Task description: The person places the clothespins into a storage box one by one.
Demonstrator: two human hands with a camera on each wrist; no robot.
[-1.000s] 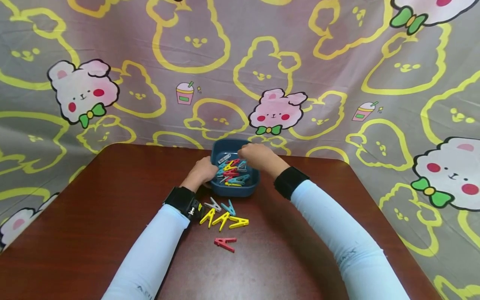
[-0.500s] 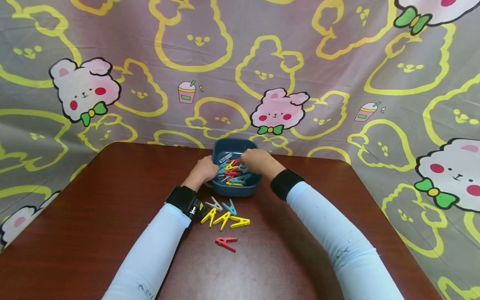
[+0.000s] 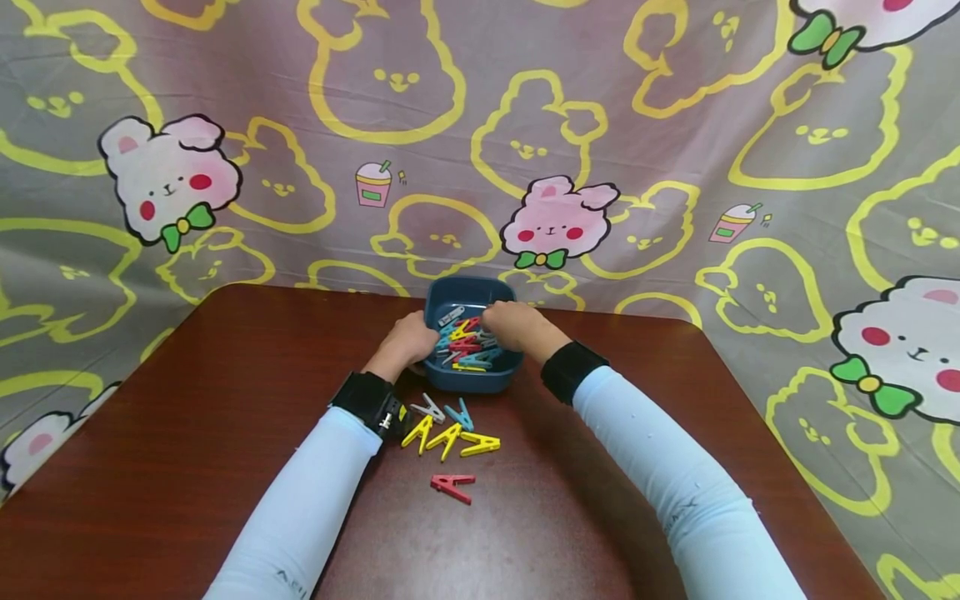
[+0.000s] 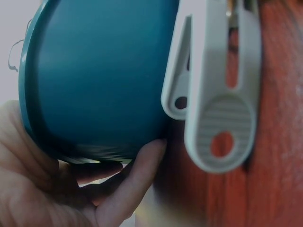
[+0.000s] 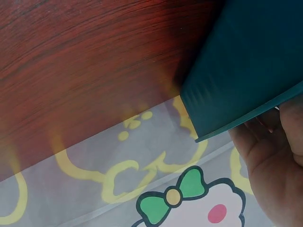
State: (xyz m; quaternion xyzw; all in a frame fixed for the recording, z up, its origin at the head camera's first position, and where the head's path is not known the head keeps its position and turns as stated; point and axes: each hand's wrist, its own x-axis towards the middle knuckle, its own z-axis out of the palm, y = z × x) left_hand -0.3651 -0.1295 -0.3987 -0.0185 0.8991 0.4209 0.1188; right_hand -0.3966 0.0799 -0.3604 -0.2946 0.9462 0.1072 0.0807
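A blue plastic bin [image 3: 472, 382] stands at the far side of the table with clothespins [image 3: 463, 343] in red, yellow, blue and grey inside. My left hand [image 3: 408, 337] grips its left side; in the left wrist view the fingers [image 4: 135, 182] wrap around the outer wall. Over the right rim reaches my right hand [image 3: 517, 325], bent down among the clothespins. Its fingertips are hidden, so I cannot tell what they hold. In front of the bin lie a grey clothespin [image 3: 430, 408], a blue clothespin [image 3: 460, 414], three yellow clothespins [image 3: 446, 440] and, nearer, a red clothespin [image 3: 452, 486].
The brown table [image 3: 285, 333] ends just behind the bin, where a patterned curtain [image 3: 435, 242] hangs. In the left wrist view the grey clothespin [image 4: 222, 127] appears large beside the bin wall.
My right hand has dropped slightly lower over the bin's right side, then stayed almost still. The left hand keeps its grip, and the loose clothespins lie as before.
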